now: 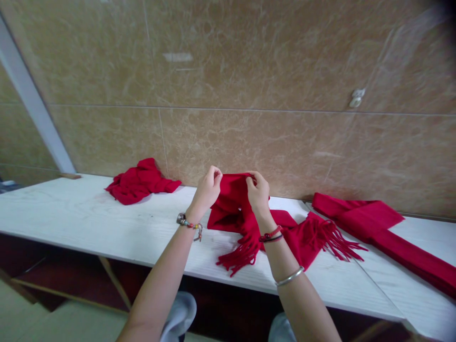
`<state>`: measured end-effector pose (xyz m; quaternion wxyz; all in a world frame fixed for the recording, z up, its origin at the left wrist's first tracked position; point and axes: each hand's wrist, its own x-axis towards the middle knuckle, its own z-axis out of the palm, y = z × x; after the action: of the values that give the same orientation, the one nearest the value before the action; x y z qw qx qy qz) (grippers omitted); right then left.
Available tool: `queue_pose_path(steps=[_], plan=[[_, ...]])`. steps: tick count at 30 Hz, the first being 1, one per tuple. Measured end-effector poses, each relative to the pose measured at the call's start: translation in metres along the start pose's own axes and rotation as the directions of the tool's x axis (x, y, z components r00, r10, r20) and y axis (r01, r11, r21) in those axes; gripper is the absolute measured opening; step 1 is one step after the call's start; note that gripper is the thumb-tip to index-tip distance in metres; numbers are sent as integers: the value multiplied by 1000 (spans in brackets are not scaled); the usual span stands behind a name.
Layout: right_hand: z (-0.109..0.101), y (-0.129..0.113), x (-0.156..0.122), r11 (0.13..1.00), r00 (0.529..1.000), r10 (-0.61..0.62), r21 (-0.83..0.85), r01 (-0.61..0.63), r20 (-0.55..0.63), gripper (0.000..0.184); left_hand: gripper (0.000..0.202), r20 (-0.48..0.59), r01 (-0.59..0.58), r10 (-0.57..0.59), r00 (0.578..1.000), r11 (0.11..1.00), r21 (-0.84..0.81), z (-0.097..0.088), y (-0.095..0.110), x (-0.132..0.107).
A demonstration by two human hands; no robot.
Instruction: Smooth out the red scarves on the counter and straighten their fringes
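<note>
left hand [209, 188]: pinches red scarf [233, 189] edge, 9 o'clock end
right hand [259, 192]: pinches same edge, 3 o'clock
forearms [164, 275]: angled inward

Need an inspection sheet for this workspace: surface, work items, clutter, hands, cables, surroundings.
Surface: white bench top, seam toward the right.
Work items: red cloth held up by its edge; red fringe lies below on the bench.
Clutter: crumpled red cloth pile at left; long folded red strip at right, running out of frame.
Hands: left hand and right hand both pinch the held edge.
Cables: nothing seen.
Surroundings: tan marbled wall behind, small white fitting on it.
</note>
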<state>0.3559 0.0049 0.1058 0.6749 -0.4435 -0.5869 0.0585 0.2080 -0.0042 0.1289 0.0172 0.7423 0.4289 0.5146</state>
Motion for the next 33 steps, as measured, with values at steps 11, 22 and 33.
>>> queue_pose_path(steps=[11, 22, 33], plan=[[-33, 12, 11, 813, 977, -20, -565, 138, 210, 21, 9, -176, 31, -32, 984, 999, -10, -14, 3, 4], [-58, 47, 20, 853, 994, 92, -511, -109, -58, 28, 7, -291, -83, 86, 953, 996, 23, -43, 30, 1], [-83, -37, 25, 955, 969, -226, -175, 241, 102, 10, 4, -256, 236, -178, 950, 948, 216, -49, -44, 9]])
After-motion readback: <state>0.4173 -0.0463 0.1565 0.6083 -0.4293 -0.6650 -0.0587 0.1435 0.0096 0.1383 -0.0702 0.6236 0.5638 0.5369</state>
